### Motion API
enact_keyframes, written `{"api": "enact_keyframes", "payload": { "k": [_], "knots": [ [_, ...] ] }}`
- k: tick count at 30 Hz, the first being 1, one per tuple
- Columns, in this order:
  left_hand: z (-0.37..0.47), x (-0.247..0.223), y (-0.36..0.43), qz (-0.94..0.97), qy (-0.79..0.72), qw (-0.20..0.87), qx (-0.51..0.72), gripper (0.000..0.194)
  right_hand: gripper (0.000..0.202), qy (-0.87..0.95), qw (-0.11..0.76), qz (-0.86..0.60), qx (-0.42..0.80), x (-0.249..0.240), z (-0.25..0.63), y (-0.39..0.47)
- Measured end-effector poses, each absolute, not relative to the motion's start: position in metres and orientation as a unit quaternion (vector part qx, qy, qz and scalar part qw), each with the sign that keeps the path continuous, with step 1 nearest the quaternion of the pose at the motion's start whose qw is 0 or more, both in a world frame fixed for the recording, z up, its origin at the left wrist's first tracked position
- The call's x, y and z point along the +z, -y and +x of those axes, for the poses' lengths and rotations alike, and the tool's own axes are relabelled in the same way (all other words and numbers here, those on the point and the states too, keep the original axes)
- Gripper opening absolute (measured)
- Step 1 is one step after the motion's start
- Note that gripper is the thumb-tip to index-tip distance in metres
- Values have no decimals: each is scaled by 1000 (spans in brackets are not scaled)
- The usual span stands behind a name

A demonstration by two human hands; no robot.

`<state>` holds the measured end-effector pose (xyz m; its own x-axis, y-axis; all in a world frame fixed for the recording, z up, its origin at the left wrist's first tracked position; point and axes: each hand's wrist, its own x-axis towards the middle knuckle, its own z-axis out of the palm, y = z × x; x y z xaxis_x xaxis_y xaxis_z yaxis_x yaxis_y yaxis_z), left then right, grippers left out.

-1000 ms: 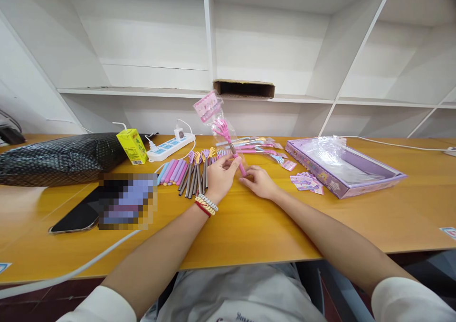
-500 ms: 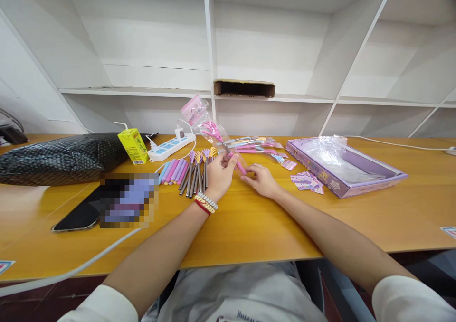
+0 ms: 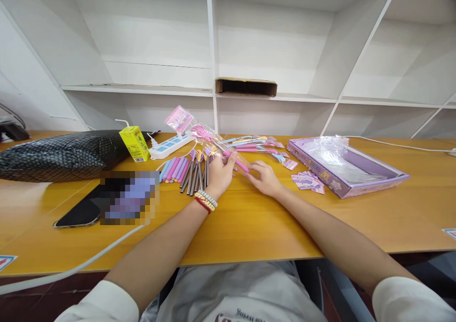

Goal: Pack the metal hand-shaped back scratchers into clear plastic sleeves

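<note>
Centrally, our left hand (image 3: 221, 174) pinches the pink scratcher (image 3: 221, 146), claw (image 3: 202, 132) far left, handle end (image 3: 245, 167) near right at our right hand (image 3: 266, 179), whose hold is unclear.

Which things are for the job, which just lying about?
Likely job:
- pink clear-bagged claw stick
- pastel cylindrical grips
- grey metal claw-headed rods
- pastel bagged claw sticks
- small purple printed cards
- shallow purple box

Probably lying about:
- yellow drink carton
- white power strip
- black mesh-patterned parcel
- flat black device
- brown cardboard box

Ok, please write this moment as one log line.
left hand: holds pink back scratcher in clear bag | right hand: at scratcher's near end | nearby: claw-tipped metal rods, purple box
</note>
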<state>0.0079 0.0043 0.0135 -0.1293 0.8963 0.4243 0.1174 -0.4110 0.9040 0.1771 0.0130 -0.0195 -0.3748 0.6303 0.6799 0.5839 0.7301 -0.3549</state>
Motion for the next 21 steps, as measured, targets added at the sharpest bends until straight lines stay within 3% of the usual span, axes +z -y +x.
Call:
{"api": "enact_keyframes", "payload": {
  "k": [8,14,21],
  "knots": [
    [5,4,-17,539,-400,415,615,40,18,821,446,-355,28,-15,176,-9],
    [3,3,-21,522,-423,379,636,40,19,828,439,-348,21,-14,179,-11],
    [-3,6,-24,494,-458,320,666,40,22,856,371,-358,21,-16,194,-23]
  ]
}}
